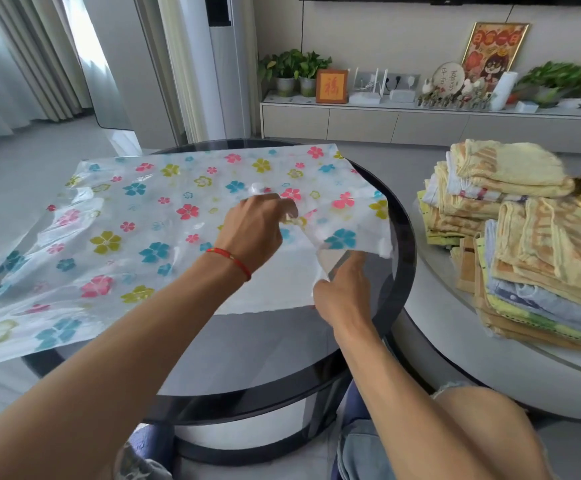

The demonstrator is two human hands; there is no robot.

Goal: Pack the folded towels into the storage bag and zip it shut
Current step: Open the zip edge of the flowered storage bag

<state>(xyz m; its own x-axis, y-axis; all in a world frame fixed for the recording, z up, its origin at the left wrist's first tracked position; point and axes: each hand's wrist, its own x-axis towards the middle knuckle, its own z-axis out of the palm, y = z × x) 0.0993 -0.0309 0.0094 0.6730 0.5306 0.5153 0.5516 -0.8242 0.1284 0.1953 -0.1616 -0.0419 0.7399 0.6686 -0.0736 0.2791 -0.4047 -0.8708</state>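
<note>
Nearest the camera, both bare forearms reach forward over a round table (282, 344) with a dark rim and a glossy top. A red cord (231, 260) circles the left wrist.

Right hand (342, 292): positioned at the near right corner of the bag (136, 230). The fingers pinch the lower layer of the plastic at the bag's open edge and hold it against the table top.

Left hand (258, 225): positioned just beyond the right hand, palm down. The fingers are closed on the upper, printed layer of the bag and lift it off the lower layer, so that the mouth gapes between the two hands.

The bag is translucent plastic printed with pink, blue and yellow-green flowers. It lies flat across the table; its left part overhangs the table edge. A round white valve (258, 187) sits on its upper face, just beyond the left hand. No towel is visible inside it.

The towels (524, 244) stand in folded stacks on a second, paler round table (462, 355) to the right, well apart from the bag. Colours are mainly yellow and orange, with some blue and green.

Farther back, a low cabinet (420, 121) against the wall carries potted plants (294, 69) and framed pictures (492, 51).
</note>
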